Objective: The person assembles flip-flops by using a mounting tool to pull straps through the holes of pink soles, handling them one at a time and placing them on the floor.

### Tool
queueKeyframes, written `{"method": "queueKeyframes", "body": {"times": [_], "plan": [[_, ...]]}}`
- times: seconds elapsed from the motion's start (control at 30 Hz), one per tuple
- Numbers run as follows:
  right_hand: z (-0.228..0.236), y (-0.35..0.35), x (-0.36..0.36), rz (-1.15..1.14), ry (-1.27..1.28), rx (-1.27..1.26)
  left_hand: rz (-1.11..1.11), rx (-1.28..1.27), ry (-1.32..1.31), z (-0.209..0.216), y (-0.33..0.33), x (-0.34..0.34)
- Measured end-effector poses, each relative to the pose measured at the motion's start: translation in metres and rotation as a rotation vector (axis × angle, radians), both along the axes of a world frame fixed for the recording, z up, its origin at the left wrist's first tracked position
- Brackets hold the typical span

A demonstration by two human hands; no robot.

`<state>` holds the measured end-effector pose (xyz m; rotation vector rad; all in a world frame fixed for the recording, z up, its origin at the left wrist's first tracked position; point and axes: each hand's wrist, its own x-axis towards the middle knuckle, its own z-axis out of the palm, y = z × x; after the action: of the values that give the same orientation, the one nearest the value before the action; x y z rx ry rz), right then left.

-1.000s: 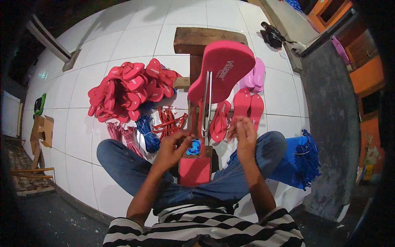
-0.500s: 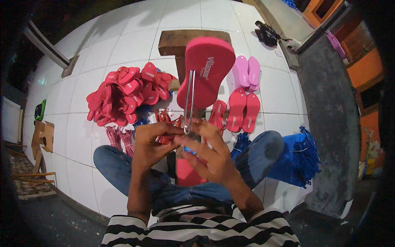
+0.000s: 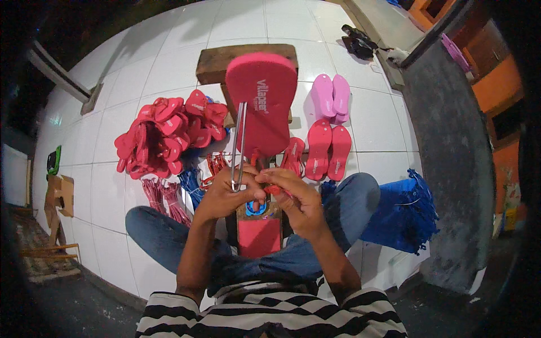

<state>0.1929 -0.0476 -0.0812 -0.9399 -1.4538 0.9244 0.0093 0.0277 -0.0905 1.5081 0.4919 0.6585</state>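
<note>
Both forearms come up from the lower edge, bare below striped sleeves, and converge so that the two hands meet in front of the body, between the spread knees. The left hand [image 3: 228,194] is curled, knuckles upward, with thumb and fingers pinched closed near its top. The right hand [image 3: 296,200] lies just beside it and touches it at the fingertips, its back turned upward, fingers bent and drawn together toward the left hand's thumb. The right wrist bends slightly inward; the left forearm runs nearly straight up to its hand.
</note>
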Motion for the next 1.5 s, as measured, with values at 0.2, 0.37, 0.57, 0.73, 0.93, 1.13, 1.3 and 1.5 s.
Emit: {"method": "queueKeyframes", "body": {"times": [0.2,0.37,0.57,0.73,0.93,1.13,1.3,1.5], "plan": [[-0.003,0.015,-0.007,0.027,0.183,-0.012,0.136,-0.325,0.004,0.023,-0.012,0.000],[0.005,0.022,-0.012,-0.018,0.421,-0.042,0.785,0.102,-0.143,0.016,0.009,-0.003],[0.021,0.035,-0.023,0.183,0.628,0.050,0.953,0.960,0.189,0.086,0.051,0.009],[0.024,0.035,-0.022,0.243,0.531,-0.003,0.748,1.113,0.324,0.126,0.065,0.041],[0.034,0.033,-0.026,0.364,0.444,-0.160,0.642,0.864,0.182,0.116,0.073,0.038],[0.023,0.040,-0.014,0.195,0.493,-0.294,0.706,0.881,0.153,0.107,0.055,0.046],[0.021,0.043,-0.016,0.093,0.421,-0.281,0.671,0.695,0.165,0.111,0.029,0.035],[0.020,0.009,-0.018,-0.155,0.206,-0.060,0.616,0.413,-0.151,0.096,-0.011,0.021]]}}
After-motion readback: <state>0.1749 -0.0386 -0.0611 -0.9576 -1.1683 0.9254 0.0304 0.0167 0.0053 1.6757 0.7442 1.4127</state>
